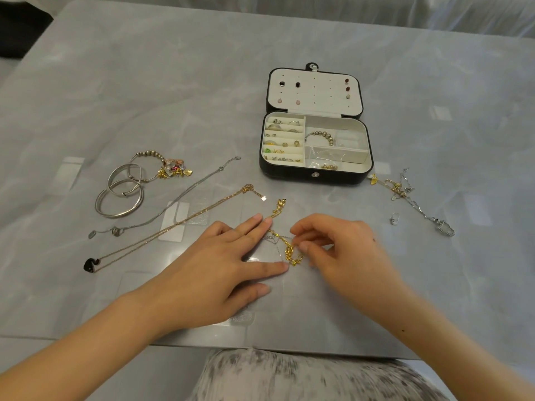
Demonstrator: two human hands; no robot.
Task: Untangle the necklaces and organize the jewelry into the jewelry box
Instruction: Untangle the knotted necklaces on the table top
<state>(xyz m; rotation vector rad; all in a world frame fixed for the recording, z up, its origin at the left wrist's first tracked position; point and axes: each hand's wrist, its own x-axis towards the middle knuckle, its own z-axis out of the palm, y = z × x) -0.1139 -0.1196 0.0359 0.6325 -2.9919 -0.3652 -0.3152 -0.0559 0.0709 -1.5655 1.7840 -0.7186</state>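
A tangled bright gold chain (291, 251) with a thin silver chain lies near the table's front edge. My left hand (223, 261) lies flat beside it, straight fingers pressing the chain's left part. My right hand (341, 250) has curled fingers that pinch the gold tangle. Behind them stands the open black jewelry box (317, 175), with rings, studs and a beaded bracelet in its cream compartments. A thin gold necklace (179, 224) with a dark pendant and a silver necklace (185, 195) lie stretched out at the left.
Silver bangles (120, 195) and a beaded charm bracelet (170, 166) sit at the far left. Another gold-and-silver tangle (405, 192) lies right of the box, with a small silver piece (394, 219) beside it. The grey table's front edge (260, 347) runs just below my wrists.
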